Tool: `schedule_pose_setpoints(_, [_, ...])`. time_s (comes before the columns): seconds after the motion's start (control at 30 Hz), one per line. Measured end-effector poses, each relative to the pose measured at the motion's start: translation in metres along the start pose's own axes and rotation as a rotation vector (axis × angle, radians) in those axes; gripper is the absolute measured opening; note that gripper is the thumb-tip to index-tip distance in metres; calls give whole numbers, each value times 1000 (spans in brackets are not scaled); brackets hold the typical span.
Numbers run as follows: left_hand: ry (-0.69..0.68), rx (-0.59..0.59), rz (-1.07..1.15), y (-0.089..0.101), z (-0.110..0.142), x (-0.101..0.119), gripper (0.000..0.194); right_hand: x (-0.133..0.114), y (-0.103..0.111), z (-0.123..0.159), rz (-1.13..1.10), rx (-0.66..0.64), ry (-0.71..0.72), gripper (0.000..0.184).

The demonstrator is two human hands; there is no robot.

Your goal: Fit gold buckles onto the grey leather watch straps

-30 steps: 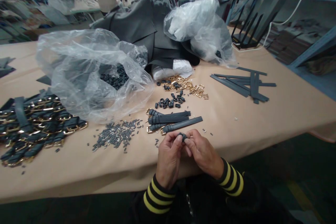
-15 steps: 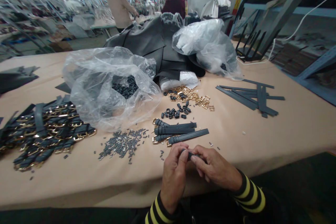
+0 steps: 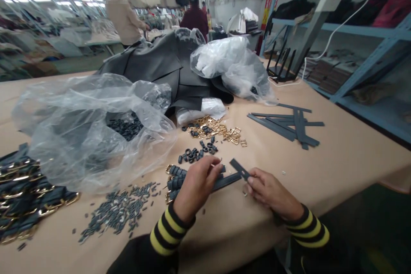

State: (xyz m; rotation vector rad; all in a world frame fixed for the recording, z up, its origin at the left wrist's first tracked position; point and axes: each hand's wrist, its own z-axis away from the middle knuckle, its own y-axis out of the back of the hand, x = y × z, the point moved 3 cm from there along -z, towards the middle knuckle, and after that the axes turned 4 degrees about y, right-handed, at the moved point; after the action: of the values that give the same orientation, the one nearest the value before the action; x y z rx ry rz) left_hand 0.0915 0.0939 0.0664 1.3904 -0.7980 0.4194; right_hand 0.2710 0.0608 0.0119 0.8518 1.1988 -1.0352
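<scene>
My right hand [image 3: 271, 191] pinches the end of a short dark grey strap [image 3: 239, 168], whose other end sticks up off the table. My left hand [image 3: 196, 185] lies with fingers curled over a row of grey straps with gold buckles [image 3: 175, 176]. What its fingertips hold is too small to make out. Just beyond the hands are small black loops [image 3: 196, 154] and a heap of gold buckles [image 3: 221, 129].
Small grey pins [image 3: 118, 212] are scattered at front left. A clear plastic bag [image 3: 80, 137] holds dark loops, and buckled straps [image 3: 25, 199] are piled at far left. Grey strips [image 3: 289, 124] lie right, grey leather [image 3: 160, 64] behind. Two people stand in the background. Blue shelving [image 3: 362, 30] is on the right.
My hands have come apart from working a small piece together. The left hand moved forward onto the row of straps, and the right hand now holds a strap end out to the right.
</scene>
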Motion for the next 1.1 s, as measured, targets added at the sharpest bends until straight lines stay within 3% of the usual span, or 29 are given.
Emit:
schedule_pose_setpoints(0.07, [-129, -6, -188, -7, -30, 11, 19, 9, 15, -4, -237, 134, -47, 19])
schedule_pose_setpoints(0.17, [-261, -102, -443, -36, -68, 27, 23, 15, 25, -8, -443, 249, -17, 20])
schedule_pose_setpoints(0.33, [-254, -154, -539, -84, -109, 35, 19, 15, 27, -6, -603, 312, -17, 20])
schedule_pose_setpoints(0.47, [-210, -214, -578, -92, -126, 29, 16, 15, 30, -5, -651, 304, -19, 19])
schedule_pose_setpoints(0.73, [-190, -319, -652, -82, -123, 24, 20, 16, 30, -4, -661, 248, 27, 19])
schedule_pose_setpoints(1.1, [-164, -178, -695, -75, -97, 23, 26, 16, 29, -1, -624, 233, 51, 21])
